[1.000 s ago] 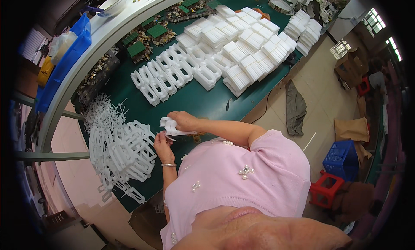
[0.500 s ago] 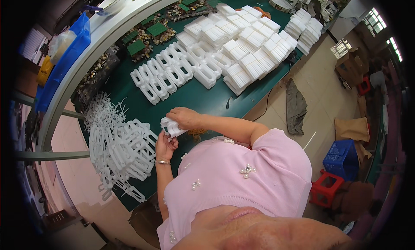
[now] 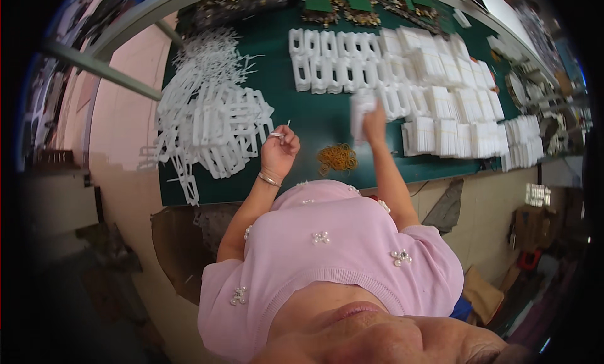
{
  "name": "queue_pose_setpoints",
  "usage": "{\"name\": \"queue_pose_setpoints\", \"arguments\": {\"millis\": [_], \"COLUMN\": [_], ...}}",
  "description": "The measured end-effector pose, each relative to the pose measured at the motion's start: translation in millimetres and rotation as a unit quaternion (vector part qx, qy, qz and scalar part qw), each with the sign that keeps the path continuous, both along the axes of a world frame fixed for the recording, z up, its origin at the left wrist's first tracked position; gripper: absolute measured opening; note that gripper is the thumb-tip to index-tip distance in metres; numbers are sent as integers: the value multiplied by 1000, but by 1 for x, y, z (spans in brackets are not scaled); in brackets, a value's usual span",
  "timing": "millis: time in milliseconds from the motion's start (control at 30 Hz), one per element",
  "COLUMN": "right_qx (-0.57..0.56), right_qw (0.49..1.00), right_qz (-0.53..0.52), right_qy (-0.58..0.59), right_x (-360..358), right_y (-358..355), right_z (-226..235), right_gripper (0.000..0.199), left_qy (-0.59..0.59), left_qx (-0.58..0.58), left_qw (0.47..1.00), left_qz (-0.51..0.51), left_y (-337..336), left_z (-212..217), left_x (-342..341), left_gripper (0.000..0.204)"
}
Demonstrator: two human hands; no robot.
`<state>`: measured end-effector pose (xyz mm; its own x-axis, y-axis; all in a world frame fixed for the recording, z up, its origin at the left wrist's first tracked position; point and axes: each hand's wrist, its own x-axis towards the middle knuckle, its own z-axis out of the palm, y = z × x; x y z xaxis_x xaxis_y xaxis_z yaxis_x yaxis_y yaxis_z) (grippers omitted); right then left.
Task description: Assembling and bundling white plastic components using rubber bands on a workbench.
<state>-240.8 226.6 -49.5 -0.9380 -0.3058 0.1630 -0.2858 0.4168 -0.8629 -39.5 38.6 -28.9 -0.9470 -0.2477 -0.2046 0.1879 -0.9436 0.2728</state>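
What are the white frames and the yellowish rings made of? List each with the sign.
White frames: probably moulded plastic, matte; thin, identical, tangled open rectangles.
Yellowish rings: likely rubber bands; thin, limp loops in a loose heap on the green table.

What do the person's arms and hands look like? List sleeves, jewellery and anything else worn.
Both forearms are bare below short pink knit sleeves trimmed with pearl-like bead clusters. The left hand has a thin silver-coloured bracelet at the wrist. The right hand is blurred; no glove or jewellery shows on it.
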Motion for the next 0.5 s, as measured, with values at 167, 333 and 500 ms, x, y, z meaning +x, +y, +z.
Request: {"name": "queue_pose_setpoints", "arguments": {"millis": [167,333,500], "right_qx": [-313,-340,-464], "right_qw": [905,841,724], "right_qz": [-45,-72,21], "right_qy": [-284,-414,-510], "right_x": [-35,4,24], "right_y": [36,39,24], "right_z": [-11,-33,-43], "right_gripper": [28,27,21], "left_qy": [-203,-198,-230], "left_qx": [-113,14,-250], "left_qw": [972,980,927], "left_qz": [46,23,157], "left_y": [-10,-58,-140], "left_z": [7,-57,64], "left_x": [-1,-36,-77], "left_gripper": [6,23,81]}}
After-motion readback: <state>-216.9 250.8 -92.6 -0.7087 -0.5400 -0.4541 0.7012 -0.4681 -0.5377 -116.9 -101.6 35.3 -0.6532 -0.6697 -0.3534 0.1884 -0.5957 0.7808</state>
